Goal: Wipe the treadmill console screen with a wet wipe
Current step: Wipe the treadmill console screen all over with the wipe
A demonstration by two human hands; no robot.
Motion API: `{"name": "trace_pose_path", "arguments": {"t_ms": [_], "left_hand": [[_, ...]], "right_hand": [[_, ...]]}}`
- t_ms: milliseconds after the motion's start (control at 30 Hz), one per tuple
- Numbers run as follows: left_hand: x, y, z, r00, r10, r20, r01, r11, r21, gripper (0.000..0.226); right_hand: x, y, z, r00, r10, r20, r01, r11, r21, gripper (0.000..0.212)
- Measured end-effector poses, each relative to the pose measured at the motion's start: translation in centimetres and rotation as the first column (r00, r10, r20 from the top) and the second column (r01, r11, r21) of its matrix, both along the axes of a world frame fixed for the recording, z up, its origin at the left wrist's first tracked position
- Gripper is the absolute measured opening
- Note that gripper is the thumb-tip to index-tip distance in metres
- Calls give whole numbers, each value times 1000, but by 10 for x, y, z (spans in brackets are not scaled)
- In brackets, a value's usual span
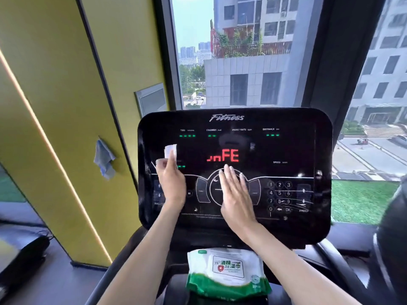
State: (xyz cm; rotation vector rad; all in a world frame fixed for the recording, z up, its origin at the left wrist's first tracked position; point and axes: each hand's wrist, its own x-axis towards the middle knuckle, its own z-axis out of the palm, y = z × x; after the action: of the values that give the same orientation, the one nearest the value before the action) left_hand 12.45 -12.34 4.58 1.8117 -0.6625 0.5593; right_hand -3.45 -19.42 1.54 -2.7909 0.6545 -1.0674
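From the head camera, the left hand (170,186) pinches a small folded white wet wipe (170,151) against the left part of the glossy black treadmill console screen (286,148). The right hand (235,194) lies flat, fingers straight, on the central dial graphic (bracing, probably). A green-and-white wipes pack (228,269) sits below the console. Faint streaks by the keypad suggest wiping is under way, though most of the screen probably remains.
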Motion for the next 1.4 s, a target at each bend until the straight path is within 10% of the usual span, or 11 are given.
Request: {"name": "trace_pose_path", "arguments": {"t_ms": [200, 400, 600, 800, 1000, 1200, 1400], "left_hand": [[0, 8, -12, 741, -480, 470, 222, 835, 503, 66], [54, 39, 14, 997, -30, 67, 27, 998, 53, 38], [43, 51, -3, 840, -403, 363, 226, 868, 441, 51], [73, 55, 26, 987, -94, 127, 75, 986, 148, 37], [57, 66, -17, 814, -452, 365, 254, 842, 475, 53], [65, 40, 34, 979, -117, 165, 92, 984, 153, 38], [29, 35, -10, 777, -475, 413, 273, 846, 459, 51]], "right_hand": [[10, 13, -1, 999, 37, 8, -37, 999, -14, 83], [23, 16, 4, 998, 59, -15, -59, 998, -37, 82], [39, 26, 0, 997, 5, -78, -10, 998, -62, 80], [43, 28, 1, 995, -47, -87, 40, 996, -82, 77], [42, 26, -2, 994, -48, -96, 37, 993, -114, 76], [49, 28, -3, 995, -51, -87, 42, 994, -106, 80], [32, 19, -6, 997, 44, 58, -40, 996, -74, 73]]}}
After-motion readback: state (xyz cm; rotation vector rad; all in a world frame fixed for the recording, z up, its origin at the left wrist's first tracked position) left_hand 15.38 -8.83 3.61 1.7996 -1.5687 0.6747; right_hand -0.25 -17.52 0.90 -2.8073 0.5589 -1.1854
